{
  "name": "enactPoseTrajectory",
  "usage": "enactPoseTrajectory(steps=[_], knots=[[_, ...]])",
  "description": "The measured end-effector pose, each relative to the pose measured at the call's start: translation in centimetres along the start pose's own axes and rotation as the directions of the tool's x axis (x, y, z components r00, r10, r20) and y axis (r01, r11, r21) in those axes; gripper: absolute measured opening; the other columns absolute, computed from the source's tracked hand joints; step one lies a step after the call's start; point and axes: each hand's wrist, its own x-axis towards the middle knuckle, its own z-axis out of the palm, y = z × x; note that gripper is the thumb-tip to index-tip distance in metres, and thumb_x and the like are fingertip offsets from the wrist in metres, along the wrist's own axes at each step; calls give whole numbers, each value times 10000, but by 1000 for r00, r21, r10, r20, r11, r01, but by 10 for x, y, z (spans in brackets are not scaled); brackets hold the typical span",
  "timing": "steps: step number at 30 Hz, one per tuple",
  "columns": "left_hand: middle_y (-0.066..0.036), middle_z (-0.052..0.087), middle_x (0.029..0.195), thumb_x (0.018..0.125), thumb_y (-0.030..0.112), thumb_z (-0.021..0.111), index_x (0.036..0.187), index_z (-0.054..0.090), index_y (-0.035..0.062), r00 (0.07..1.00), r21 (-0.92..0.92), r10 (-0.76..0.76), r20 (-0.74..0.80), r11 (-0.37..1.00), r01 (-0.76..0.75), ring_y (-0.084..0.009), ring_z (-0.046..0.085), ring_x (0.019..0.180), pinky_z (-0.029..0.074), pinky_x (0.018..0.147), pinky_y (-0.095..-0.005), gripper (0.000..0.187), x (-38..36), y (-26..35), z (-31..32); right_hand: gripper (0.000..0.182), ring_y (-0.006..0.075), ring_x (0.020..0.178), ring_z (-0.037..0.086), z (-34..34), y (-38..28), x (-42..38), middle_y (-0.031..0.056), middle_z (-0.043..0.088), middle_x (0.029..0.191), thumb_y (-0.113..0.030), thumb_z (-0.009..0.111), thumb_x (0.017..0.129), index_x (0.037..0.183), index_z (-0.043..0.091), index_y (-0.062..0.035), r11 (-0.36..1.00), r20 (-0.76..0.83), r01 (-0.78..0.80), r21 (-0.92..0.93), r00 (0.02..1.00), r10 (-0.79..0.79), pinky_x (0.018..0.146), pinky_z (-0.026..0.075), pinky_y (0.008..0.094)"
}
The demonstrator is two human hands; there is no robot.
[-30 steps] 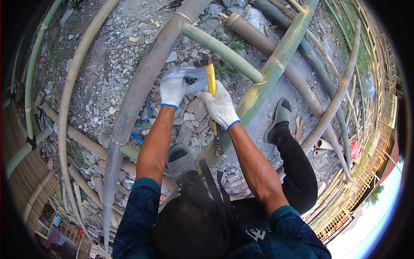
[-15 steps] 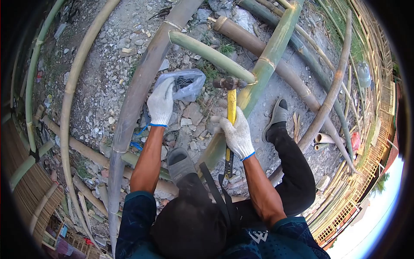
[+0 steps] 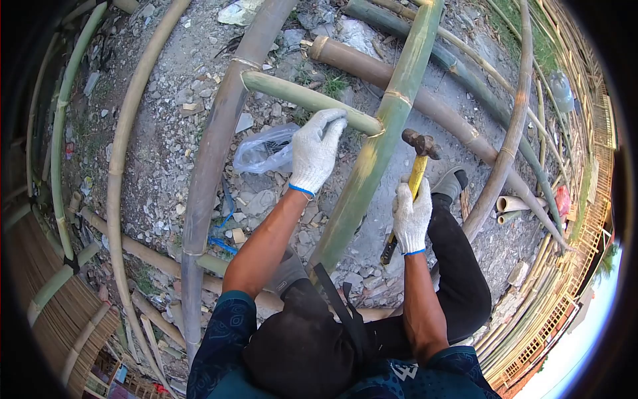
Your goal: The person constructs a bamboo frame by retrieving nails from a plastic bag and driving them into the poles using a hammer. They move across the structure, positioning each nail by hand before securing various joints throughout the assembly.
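Observation:
My right hand (image 3: 412, 216), in a white knitted glove, is closed around the yellow handle of a hammer (image 3: 419, 171). The hammer's rusty head points up, to the right of the green bamboo pole (image 3: 378, 163). My left hand (image 3: 317, 149), gloved too, has its fingers pinched together beside the short bamboo crosspiece (image 3: 299, 94), near the end that meets the green pole. Whatever those fingers hold is too small to make out. Partly behind my left hand, a clear plastic bag (image 3: 260, 151) lies on the rubble.
A thick brown bamboo pole (image 3: 211, 153) runs along the left, joined to the crosspiece. More poles (image 3: 399, 74) cross behind. Broken stones (image 3: 259, 206) and a blue strip (image 3: 221, 243) lie below. My sandalled foot (image 3: 449, 183) rests right of the hammer.
My left hand has come out of the plastic bag and moved right to the crosspiece. My right hand has carried the hammer to the right, away from the joint.

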Motion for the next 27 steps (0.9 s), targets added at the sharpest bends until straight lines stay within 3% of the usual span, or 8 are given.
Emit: enactPoseTrajectory(steps=[2, 5, 6, 9, 15, 20, 24, 27], knots=[[-70, 733, 1088, 1035, 87, 654, 1230, 696, -47, 968, -42, 64, -242, 996, -76, -139, 701, 955, 561, 862, -278, 240, 23, 3, -33, 270, 271, 722, 654, 4, -7, 9, 162, 671, 879, -145, 627, 967, 1189, 638, 8, 992, 43, 90, -84, 995, -86, 717, 527, 419], [-83, 749, 1081, 1018, 156, 683, 1171, 743, -22, 888, 398, 213, -408, 917, -37, -136, 691, 945, 545, 860, -290, 242, 61, 5, -111, 332, 380, 779, 692, 25, -48, 16, 236, 680, 924, -169, 627, 967, 1252, 641, -1, 948, 176, 188, -257, 974, -146, 755, 540, 446], [-115, 756, 1094, 1004, 178, 694, 1176, 746, -17, 865, 532, 329, -379, 842, -88, -194, 707, 988, 545, 914, -333, 265, 73, -2, -133, 335, 440, 848, 701, 38, -51, 19, 277, 675, 940, -197, 629, 970, 1248, 638, -10, 941, 190, 249, -228, 959, -208, 779, 543, 457], [-137, 773, 1101, 954, 226, 725, 1108, 797, 83, 809, 780, 522, -269, 611, -135, -299, 719, 1040, 542, 946, -405, 222, 99, -14, -169, 338, 462, 910, 711, 77, -73, 26, 290, 692, 981, -209, 630, 977, 1248, 637, -7, 932, 271, 313, -181, 927, -259, 810, 544, 478], [-127, 782, 1139, 962, 213, 724, 1114, 798, 57, 838, 609, 339, -427, 793, -10, -266, 721, 1093, 530, 981, -378, 230, 105, -31, -162, 368, 488, 962, 696, 148, -112, 44, 299, 706, 1022, -220, 634, 982, 1272, 626, 6, 872, 326, 477, -111, 846, -422, 830, 541, 514], [-98, 764, 1087, 924, 238, 746, 1049, 804, 94, 827, 708, 448, -340, 701, -88, -299, 707, 1049, 541, 936, -384, 199, 109, -33, -163, 627, 496, 1003, 691, 189, -137, 64, 322, 699, 1124, -86, 574, 980, 1583, 409, -48, 633, 301, 774, 16, 600, -741, 912, 539, 548], [-100, 759, 1094, 923, 257, 745, 1048, 805, 104, 805, 708, 438, -400, 706, -33, -305, 701, 1063, 538, 939, -398, 207, 110, -31, -158, 615, 468, 1012, 699, 198, -158, 66, 309, 699, 1141, -62, 579, 967, 1568, 445, -58, 729, 474, 685, -15, 646, -598, 893, 551, 521], [-99, 760, 1100, 918, 266, 749, 1052, 805, 102, 811, 691, 423, -404, 722, -32, -309, 698, 1071, 538, 940, -408, 220, 109, -32, -158, 604, 459, 1011, 702, 209, -157, 68, 300, 702, 1141, -63, 592, 965, 1556, 465, -62, 641, 433, 767, 33, 567, -701, 883, 558, 514]])
